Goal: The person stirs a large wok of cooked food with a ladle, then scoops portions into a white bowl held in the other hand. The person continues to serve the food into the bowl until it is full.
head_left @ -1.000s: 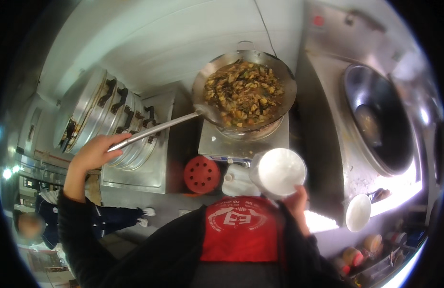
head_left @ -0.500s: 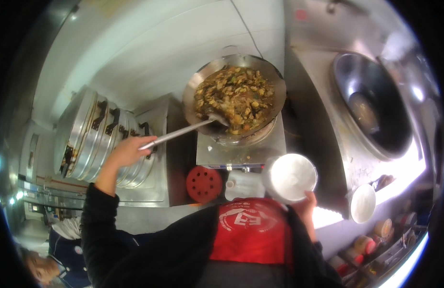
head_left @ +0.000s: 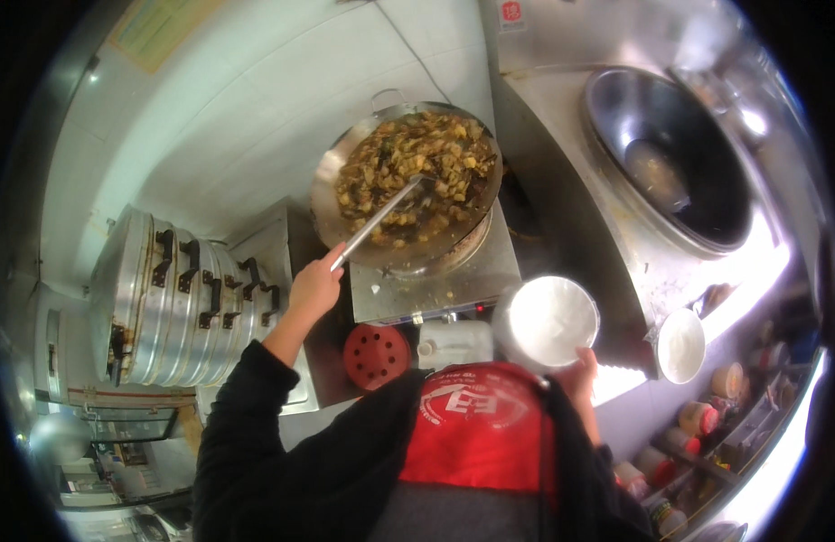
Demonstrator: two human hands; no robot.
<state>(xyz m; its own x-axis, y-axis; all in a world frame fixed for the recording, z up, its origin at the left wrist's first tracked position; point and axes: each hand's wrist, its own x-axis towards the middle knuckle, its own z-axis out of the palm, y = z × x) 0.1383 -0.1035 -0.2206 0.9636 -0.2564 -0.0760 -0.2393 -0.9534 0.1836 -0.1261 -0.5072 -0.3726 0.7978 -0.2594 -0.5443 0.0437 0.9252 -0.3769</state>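
Observation:
My left hand (head_left: 315,287) is closed round the end of a long metal ladle (head_left: 379,219). Its head is sunk in the food, so its shape hardly shows. The food (head_left: 417,149), chopped brown and yellow pieces in some liquid, fills much of a wide wok (head_left: 330,176) with a loop handle at its far side. Below and to the right, my right hand (head_left: 580,372) grips the near right rim of a round, pale bowl (head_left: 548,318). Nothing can be made out inside the bowl. Some of my right fingers are hidden.
The wok stands on a metal stove (head_left: 436,294). Stacked metal steamers (head_left: 169,307) are on the left. A large dark wok (head_left: 680,172) is set into the right counter, near a small white bowl (head_left: 680,345). A red perforated disc (head_left: 376,357) and translucent jug (head_left: 455,345) sit below the stove.
The ladle's head has moved from the wok's near edge farther into the food, with my left hand reaching forward and right. The view has shifted; a person at lower left is out of sight.

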